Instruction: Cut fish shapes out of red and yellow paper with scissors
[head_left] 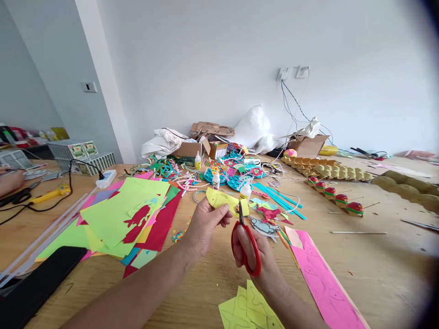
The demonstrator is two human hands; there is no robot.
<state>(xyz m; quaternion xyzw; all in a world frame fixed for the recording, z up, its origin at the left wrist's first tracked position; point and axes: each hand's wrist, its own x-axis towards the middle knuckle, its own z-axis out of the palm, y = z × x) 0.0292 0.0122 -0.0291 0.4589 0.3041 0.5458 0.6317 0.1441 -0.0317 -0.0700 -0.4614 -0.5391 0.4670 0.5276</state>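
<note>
Between thumb and fingers, my left hand [209, 221] pinches a yellow paper fish [219, 199] with a drawn outline, held above the table. My right hand [255, 251] grips red-handled scissors [255, 260], whose blades point up at the right end of the yellow paper. Below my right wrist lie several yellow paper pieces [252, 308] with pencil outlines. To the right of the scissors are a grey paper fish [264, 227] and red paper scraps [269, 213]. A pink paper strip [318, 269] with drawn fish shapes lies farther right.
Coloured sheets [116, 219] are stacked at left, beside a black phone-like slab [41, 278]. Glue bottles [216, 180] and craft scraps fill the middle back. Egg cartons [343, 172] and small red-topped crafts [341, 201] stand at right. Another person's hand [12, 182] shows at far left, near a yellow glue gun [51, 193].
</note>
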